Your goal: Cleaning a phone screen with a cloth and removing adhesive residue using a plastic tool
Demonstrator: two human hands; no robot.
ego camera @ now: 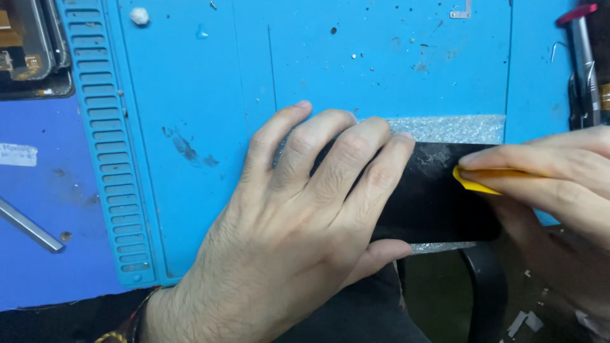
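Observation:
A black phone screen point(438, 203) lies flat on a strip of bubble wrap point(454, 129) at the near edge of a blue work mat point(318, 57). My left hand point(298, 216) presses down on the screen's left half, fingers spread over it, thumb under its near edge. My right hand point(559, 184) comes in from the right and pinches a thin yellow plastic scraper point(473, 180), whose tip rests on the screen's right part. Dusty smears show on the glass near the scraper.
A ribbed tray strip point(105, 146) runs down the mat's left side. A dismantled phone frame point(32, 44) sits top left, a metal rod point(28, 225) at the left edge. Tools with a red-capped handle point(581, 57) stand at the right. A chair armrest point(486, 286) shows below the table edge.

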